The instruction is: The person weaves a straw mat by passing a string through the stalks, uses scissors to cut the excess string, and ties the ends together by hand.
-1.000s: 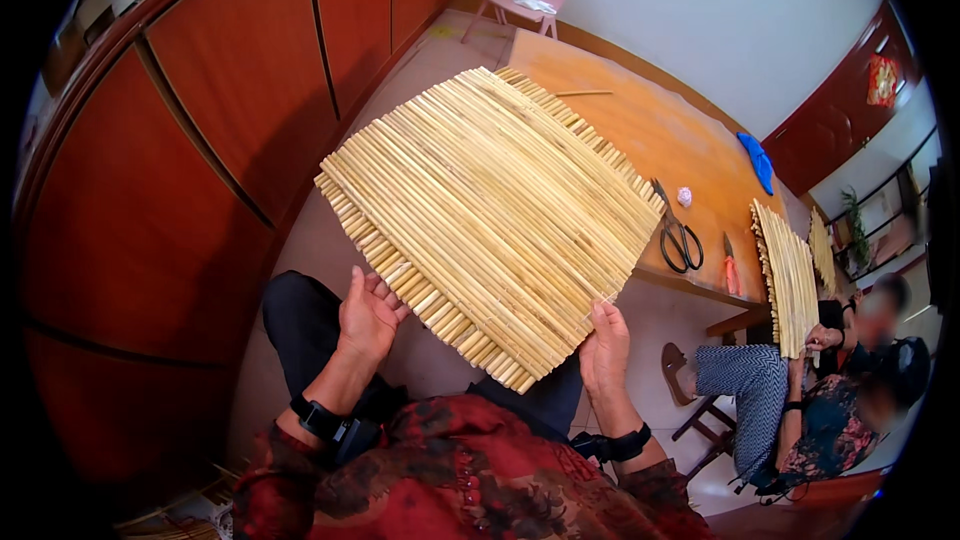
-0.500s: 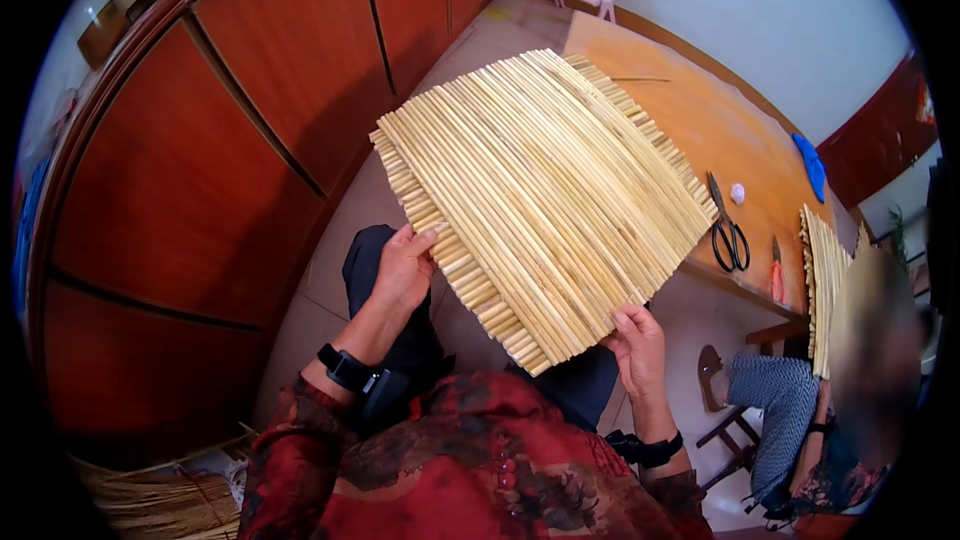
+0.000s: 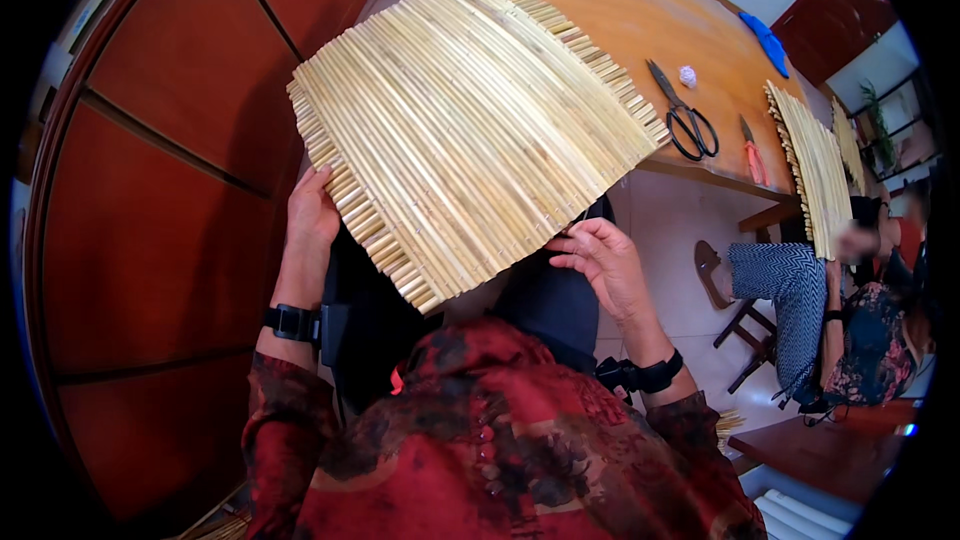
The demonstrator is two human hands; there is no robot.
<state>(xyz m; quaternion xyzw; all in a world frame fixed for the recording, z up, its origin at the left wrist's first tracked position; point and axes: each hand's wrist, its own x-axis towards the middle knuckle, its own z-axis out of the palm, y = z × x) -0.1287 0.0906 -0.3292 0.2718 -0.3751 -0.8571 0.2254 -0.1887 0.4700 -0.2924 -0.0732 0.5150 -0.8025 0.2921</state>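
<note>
A pale mat of reed stalks (image 3: 470,140) is held up over my lap, tilted, with stalks laid side by side. Along its left and far right edges, stubby ends of another layer stick out. At the left edge my left hand (image 3: 314,208) grips it, thumb on top and the other fingers hidden beneath. By the near right corner, my right hand (image 3: 598,258) pinches with thumb and forefinger, its remaining fingers loosely curled. Something thin and dark shows at those fingertips, too fine to make out.
On the wooden table (image 3: 620,10) lie black-handled scissors (image 3: 686,118), orange-handled pliers (image 3: 752,152), a small white ball (image 3: 687,76) and a blue object (image 3: 765,44). A reddish cabinet (image 3: 160,210) lines the left. To the right, a seated person (image 3: 790,310) has a similar mat (image 3: 812,165).
The mat and my left hand have shifted left and up in the view, which itself has turned. My right hand has released the corner's edge and now pinches just beside it.
</note>
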